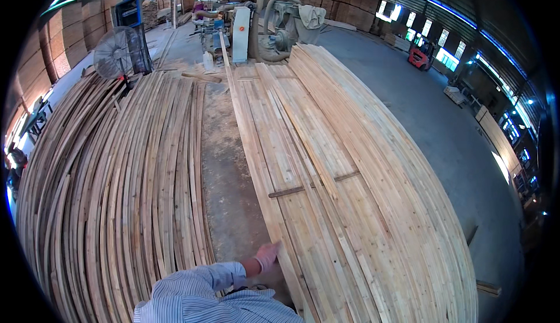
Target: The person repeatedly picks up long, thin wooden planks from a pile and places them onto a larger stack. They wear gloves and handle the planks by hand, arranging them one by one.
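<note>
My left hand [267, 257], in a pale pinkish glove, reaches out from a blue striped sleeve [201, 282]. Its fingers close on the left edge of a long wooden board [256, 174], low in the picture. That board lies along the left side of a broad stack of pale planks [396, 206] and runs away from me towards the machine. A loose narrow strip [306, 148] lies slantwise on the planks, near a dark crosswise batten [286, 192]. My right hand does not show; more striped shirt fills the bottom.
Many rough strips [134, 177] lie left of a sawdust-strewn gap [224, 148]. Ahead stand a woodworking machine with a white cabinet [240, 34], a dust collector [283, 31] and a large fan [116, 53]. Someone [199, 5] stands beyond. A red forklift [420, 54] is far right.
</note>
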A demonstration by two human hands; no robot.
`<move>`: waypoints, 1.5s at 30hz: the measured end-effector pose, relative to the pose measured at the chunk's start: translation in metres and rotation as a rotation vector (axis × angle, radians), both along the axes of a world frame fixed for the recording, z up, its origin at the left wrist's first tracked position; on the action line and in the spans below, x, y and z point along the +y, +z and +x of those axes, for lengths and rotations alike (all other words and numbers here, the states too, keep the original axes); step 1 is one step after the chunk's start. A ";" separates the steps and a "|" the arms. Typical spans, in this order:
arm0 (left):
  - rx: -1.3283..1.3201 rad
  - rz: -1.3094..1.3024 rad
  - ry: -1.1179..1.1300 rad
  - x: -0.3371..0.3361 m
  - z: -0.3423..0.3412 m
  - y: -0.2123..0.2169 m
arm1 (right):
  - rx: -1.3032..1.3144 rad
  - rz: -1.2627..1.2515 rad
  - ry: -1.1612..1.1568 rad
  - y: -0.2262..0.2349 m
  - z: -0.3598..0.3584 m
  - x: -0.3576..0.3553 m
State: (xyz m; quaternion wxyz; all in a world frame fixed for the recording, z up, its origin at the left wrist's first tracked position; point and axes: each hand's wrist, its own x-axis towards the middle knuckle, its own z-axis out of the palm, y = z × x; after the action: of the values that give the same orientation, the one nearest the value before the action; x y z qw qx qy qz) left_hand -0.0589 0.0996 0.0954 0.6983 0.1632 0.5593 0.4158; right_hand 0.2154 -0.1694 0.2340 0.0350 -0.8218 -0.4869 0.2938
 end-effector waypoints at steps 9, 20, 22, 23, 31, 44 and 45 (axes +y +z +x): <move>0.136 0.078 0.132 0.128 -0.083 0.012 | 0.042 -0.050 -0.056 0.003 -0.012 0.001; -0.441 -0.324 -0.532 -0.005 -0.021 -0.061 | 0.340 -0.007 -0.191 0.027 -0.057 0.053; -0.533 -0.346 -0.663 -0.025 0.001 -0.077 | 0.199 -0.246 -0.065 -0.034 -0.051 0.085; -0.578 -0.364 -0.719 -0.039 0.009 -0.087 | 0.278 -0.186 -0.047 -0.064 -0.050 0.098; -0.637 -0.180 -0.437 0.003 0.001 -0.058 | 0.423 0.429 0.011 -0.117 -0.051 0.146; -0.392 -0.124 0.056 0.109 -0.074 -0.101 | 0.377 0.179 -0.786 -0.227 0.087 -0.070; -0.321 -0.135 0.055 0.100 -0.085 -0.108 | 0.400 0.117 -0.782 -0.240 0.098 -0.084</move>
State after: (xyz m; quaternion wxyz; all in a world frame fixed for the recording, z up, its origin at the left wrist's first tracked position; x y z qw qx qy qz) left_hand -0.1443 0.1995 -0.0124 0.7763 0.0320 0.4713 0.4173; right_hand 0.3136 -0.2537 -0.0065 0.2835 -0.8678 -0.1389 0.3837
